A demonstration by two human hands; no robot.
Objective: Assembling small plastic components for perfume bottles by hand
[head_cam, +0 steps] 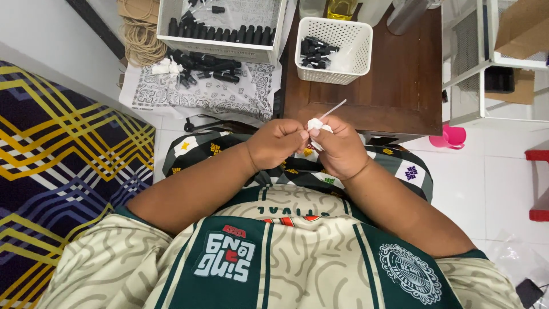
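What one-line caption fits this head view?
Both hands, left hand and right hand, pinch a small white pump cap before a white basket.

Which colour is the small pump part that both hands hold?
White: the pump part, with its thin tube, is pinched between left hand and right hand. Head view.

White pump piece (315, 124) mostly hidden inside both fists; basket (334, 50) contents indistinct

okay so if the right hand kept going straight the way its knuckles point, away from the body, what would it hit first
Probably the near edge of the brown wooden table, just ahead of the right hand; depth is unclear, so it might pass above it.
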